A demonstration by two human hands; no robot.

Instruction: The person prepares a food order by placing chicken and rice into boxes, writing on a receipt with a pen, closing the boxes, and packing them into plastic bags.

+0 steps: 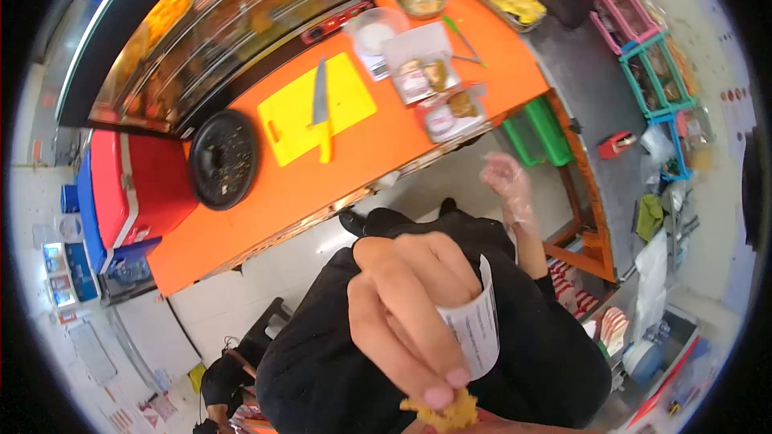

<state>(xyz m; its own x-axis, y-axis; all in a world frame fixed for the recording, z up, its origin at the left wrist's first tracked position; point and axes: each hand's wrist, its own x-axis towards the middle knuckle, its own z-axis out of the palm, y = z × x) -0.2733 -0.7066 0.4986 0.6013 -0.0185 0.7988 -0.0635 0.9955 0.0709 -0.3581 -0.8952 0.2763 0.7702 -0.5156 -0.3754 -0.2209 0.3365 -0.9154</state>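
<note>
Head view: at the near middle, gripping a golden, crumbly piece of food (444, 412) between the closed fingertips of the bare left hand (406, 293). Also holding, under the curled fingers of that hand, a printed white paper slip (474, 331), curving out to the right. Farther off and to the right, with the right hand (507, 177) in a clear plastic glove, near the edge of an orange counter (273, 193); too blurred to tell whether open, closed or holding anything.

On the counter, near its middle, a yellow cutting board (285, 112), with a knife (319, 96) lying across it, yellow handle past the near edge. To the left, a round black tray (211, 141) with crumbs; to the right, two open containers of food; at the far right, a metal tray of yellow food. At far left, a glass display case (241, 28).
</note>
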